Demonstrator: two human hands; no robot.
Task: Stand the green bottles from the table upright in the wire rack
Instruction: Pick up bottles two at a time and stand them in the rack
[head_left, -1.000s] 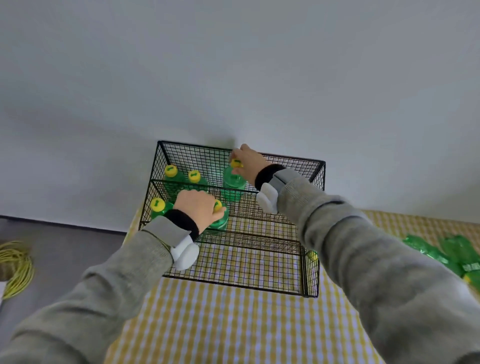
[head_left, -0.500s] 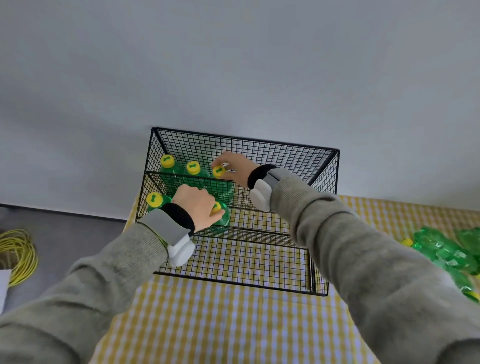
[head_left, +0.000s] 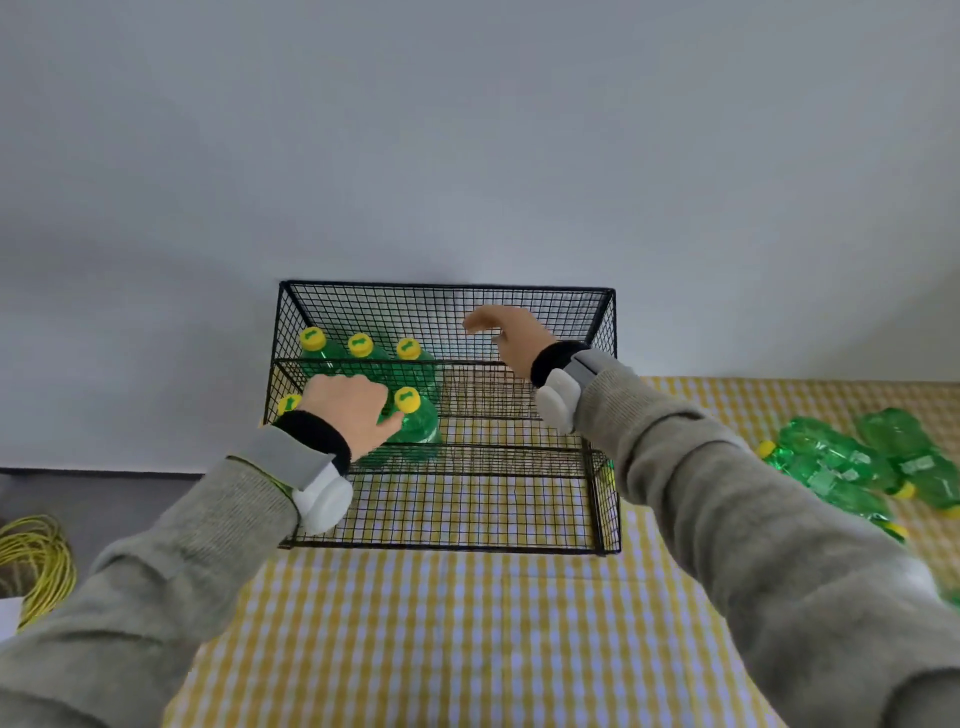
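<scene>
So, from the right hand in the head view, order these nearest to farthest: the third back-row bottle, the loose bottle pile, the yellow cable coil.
1. Third back-row bottle, just left of the right hand, inside the rack.
2. Bottle pile, far right on the table.
3. Cable coil, far left on the floor.

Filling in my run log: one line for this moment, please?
rack: five bottles upright | left hand: on front bottle | right hand: open, empty | table pile: waiting

Head camera looks steeply down, close above rack (head_left: 447, 545)

both arms reached forward; left hand (head_left: 347, 410) curled, knuckles up; right hand (head_left: 511, 335) raised, fingers spread, empty.
</scene>
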